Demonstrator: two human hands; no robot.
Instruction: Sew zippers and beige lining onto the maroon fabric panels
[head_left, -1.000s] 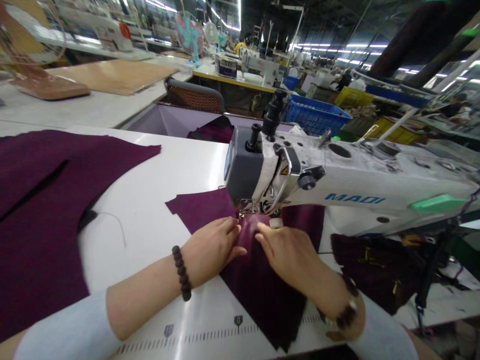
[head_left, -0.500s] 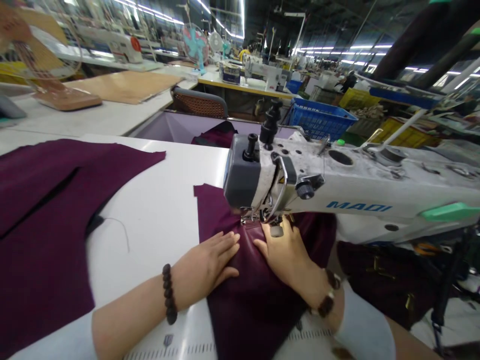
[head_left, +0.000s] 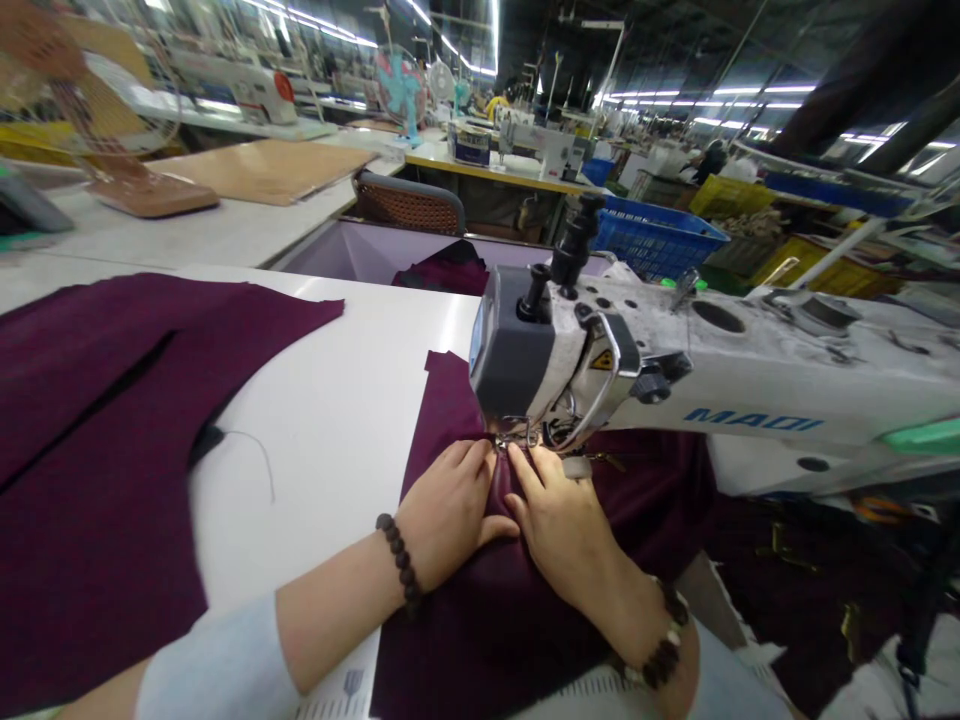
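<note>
A dark purple fabric piece (head_left: 487, 620) lies under the needle area of a white sewing machine (head_left: 675, 375). My left hand (head_left: 450, 505) presses flat on the fabric just left of the presser foot, fingers together and stretched forward. My right hand (head_left: 559, 520) lies flat on the fabric beside it, fingertips right at the foot. Both wrists wear dark bead bracelets. The needle itself is hidden by the machine head.
A large pile of the same purple fabric (head_left: 90, 440) covers the left of the white table (head_left: 330, 400). A blue crate (head_left: 652, 240) and a chair back (head_left: 409, 205) stand behind. More purple pieces hang at the right (head_left: 787, 560).
The fabric has been turned and slid further under the machine. Both hands moved closer together and up to the presser foot.
</note>
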